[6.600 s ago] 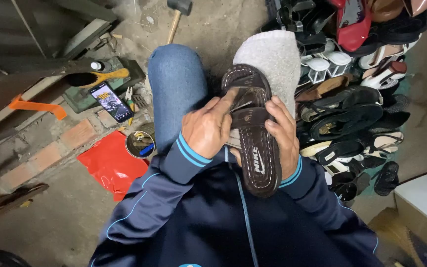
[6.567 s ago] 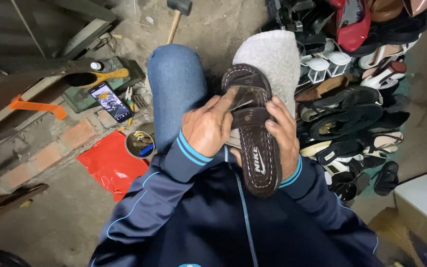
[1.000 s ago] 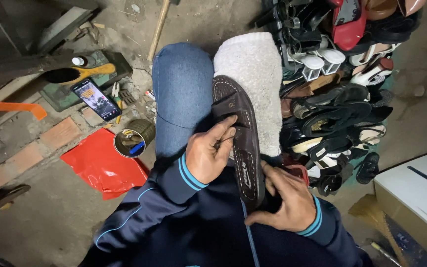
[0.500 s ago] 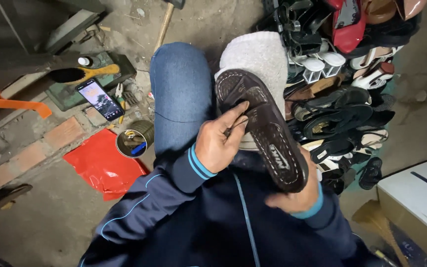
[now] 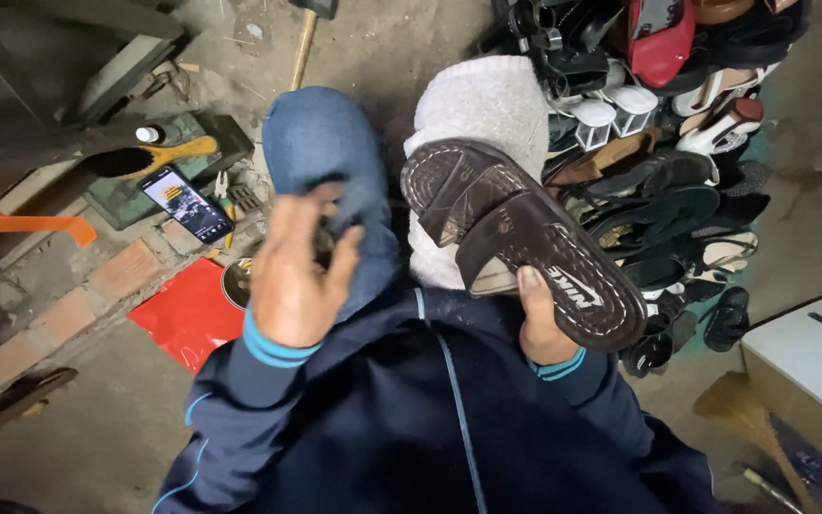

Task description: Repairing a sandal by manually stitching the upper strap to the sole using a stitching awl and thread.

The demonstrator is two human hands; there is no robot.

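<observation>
- The right hand [image 5: 542, 324] is clamped on a brown slide sandal [image 5: 516, 233], thumb pressed on the footbed near the heel and the other fingers hidden beneath; it is tilted sole-down, so the strap and stitched edge face the camera, seemingly for inspection.
- The left hand [image 5: 299, 276] hovers free above the lap, fingers loosely curled and apart, holding nothing; it is blurred.
- The sandal's toe end lies over a grey towel [image 5: 478, 105] draped on the right knee, likely as a work pad; the left knee is in blue jeans [image 5: 321, 143].
- On the floor to the left lie a red sheet [image 5: 187, 314], a small tin [image 5: 237, 283], a lit phone [image 5: 187, 205] and a wooden brush [image 5: 149, 160].
- Farther right, a pile of shoes [image 5: 658, 124] and a white box [image 5: 811, 366].
</observation>
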